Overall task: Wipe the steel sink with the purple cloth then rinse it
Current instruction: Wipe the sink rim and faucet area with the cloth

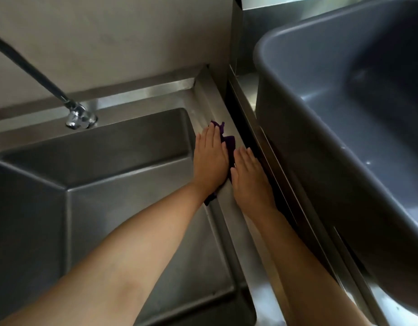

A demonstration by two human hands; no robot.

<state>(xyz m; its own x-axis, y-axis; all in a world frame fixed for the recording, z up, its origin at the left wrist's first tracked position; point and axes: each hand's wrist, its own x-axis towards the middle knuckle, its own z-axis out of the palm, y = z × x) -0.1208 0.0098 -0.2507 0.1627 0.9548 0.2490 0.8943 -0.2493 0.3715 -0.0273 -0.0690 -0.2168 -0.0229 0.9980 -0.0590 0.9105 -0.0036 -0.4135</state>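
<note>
Left hand (210,161) flat on purple cloth (228,142) (sink rim (234,205)); right hand (249,177) flat beside.

A single head-worn camera looks forward and steeply down from above the near edge of the steel sink (109,147), close enough that basin and rim fill most of the frame. It faces the sink's far right corner. The faucet (78,117) sits upper left and a grey tub (344,114) crowds the right side. The wide-angle lens bends straight edges.
</note>
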